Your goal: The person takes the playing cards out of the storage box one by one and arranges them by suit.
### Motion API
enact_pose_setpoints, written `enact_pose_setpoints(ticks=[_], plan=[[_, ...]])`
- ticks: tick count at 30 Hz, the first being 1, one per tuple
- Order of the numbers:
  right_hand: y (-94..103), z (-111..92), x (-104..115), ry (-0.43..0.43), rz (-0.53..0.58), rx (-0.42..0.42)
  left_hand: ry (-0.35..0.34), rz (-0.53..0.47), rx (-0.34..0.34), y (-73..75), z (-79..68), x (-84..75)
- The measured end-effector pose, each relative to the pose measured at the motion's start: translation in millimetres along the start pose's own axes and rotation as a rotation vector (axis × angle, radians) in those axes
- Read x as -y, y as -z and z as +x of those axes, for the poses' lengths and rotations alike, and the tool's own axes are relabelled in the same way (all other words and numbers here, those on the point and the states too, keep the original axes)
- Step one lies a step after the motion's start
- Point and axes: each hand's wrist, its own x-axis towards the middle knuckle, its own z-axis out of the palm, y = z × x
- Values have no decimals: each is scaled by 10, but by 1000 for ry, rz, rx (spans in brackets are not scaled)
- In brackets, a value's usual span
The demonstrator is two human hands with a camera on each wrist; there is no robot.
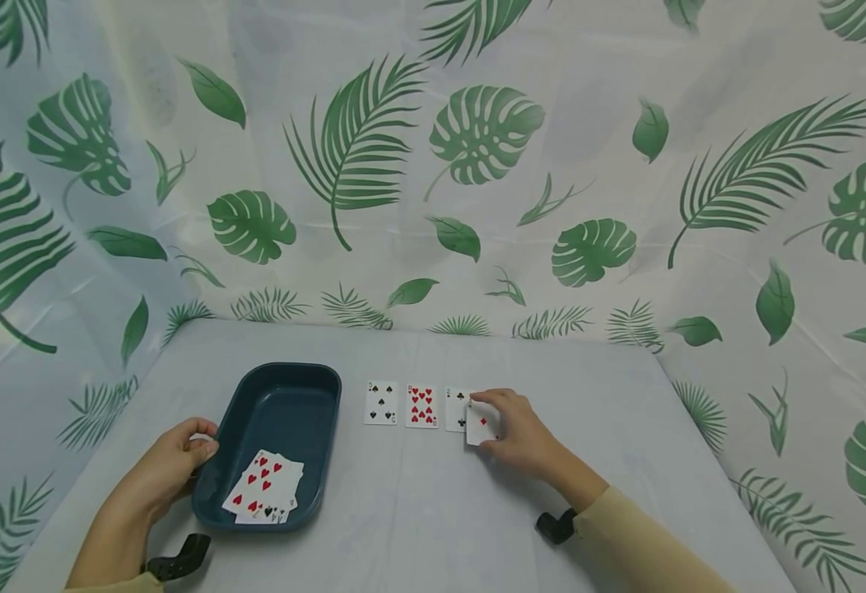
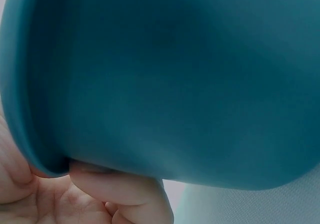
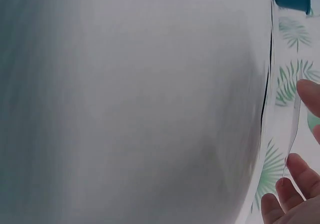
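Observation:
At the left, my left hand [image 1: 174, 457] grips the rim of a dark blue tray [image 1: 331, 461], thumb on top; in the left wrist view its curled fingers [image 2: 122, 194] sit beneath the edge. Loose playing cards [image 1: 266, 484] lie overlapped at the tray's near end, a heart card uppermost. My right hand [image 1: 522, 432] pinches a playing card with a red diamond [image 1: 481, 423] between thumb and fingers. That card overlaps the right part of a two of clubs [image 1: 456, 405]. In the right wrist view it appears edge-on as a thin playing card [image 3: 296, 119].
Left of the two of clubs, a card of several hearts [image 1: 421, 407] and a five of spades [image 1: 381, 403] lie face up in a row on the white table [image 1: 403, 511]. A leaf-patterned cloth [image 1: 492, 214] stands around the table's back and sides.

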Motion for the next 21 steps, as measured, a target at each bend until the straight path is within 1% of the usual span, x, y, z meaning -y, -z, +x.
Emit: enact_pose_setpoints(ticks=[9, 16, 21], plan=[[52, 76, -169, -33, -45, 14, 3, 2, 4, 0, 4, -3], [125, 150, -257, -38, -77, 34, 7, 1, 3, -6, 8, -17], [141, 204, -313, -63, -93, 49, 11, 5, -3, -12, 5, -21]])
